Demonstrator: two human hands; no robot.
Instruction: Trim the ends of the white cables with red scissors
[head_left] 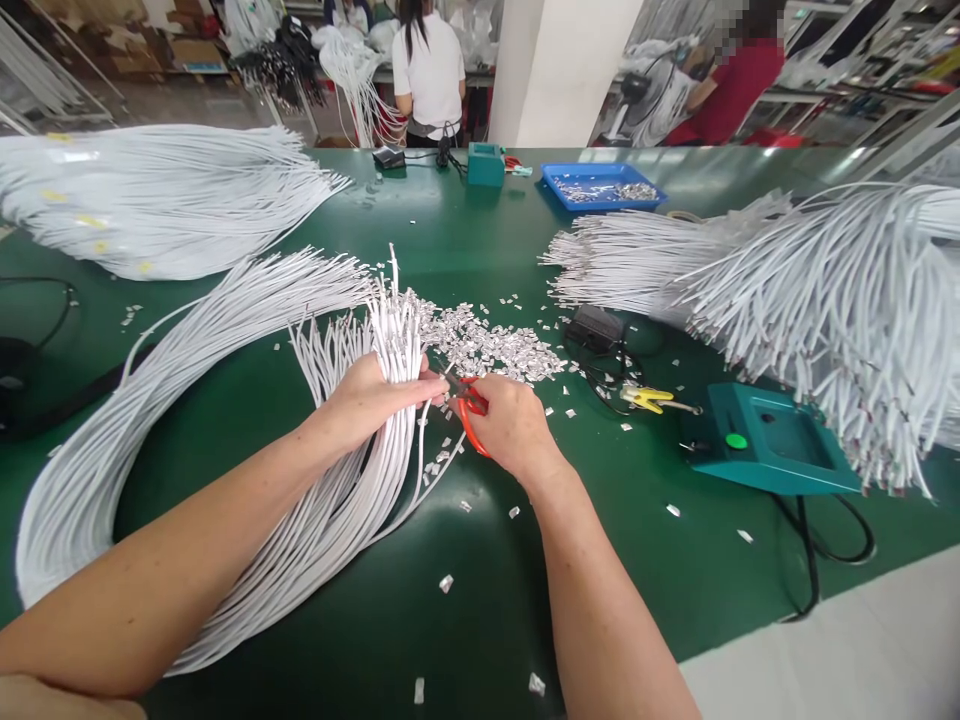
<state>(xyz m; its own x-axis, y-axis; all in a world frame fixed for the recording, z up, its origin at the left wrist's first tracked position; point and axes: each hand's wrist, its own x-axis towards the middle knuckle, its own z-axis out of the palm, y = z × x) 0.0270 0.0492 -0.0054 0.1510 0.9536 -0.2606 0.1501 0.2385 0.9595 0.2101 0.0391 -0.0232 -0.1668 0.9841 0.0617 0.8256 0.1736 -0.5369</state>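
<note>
My left hand [375, 395] is closed around a bunch of white cables [397, 345], whose ends stand up above the fingers. From there the cables loop back toward me and round to the left across the table. My right hand [511, 418] grips orange-handled scissors [471, 415], their dark metal part reaching toward the left thumb and fingertips. What sits between the blades is too small to make out. Just beyond both hands lies a heap of small silvery-white scraps [487, 342].
A green table [465, 235] carries more cable bundles at left [165, 200] and right [840, 320]. At right are a teal device [772, 435], a yellow clip [649, 398] and a black adapter [596, 328]. A blue tray [604, 187] stands at the back. Two people work beyond.
</note>
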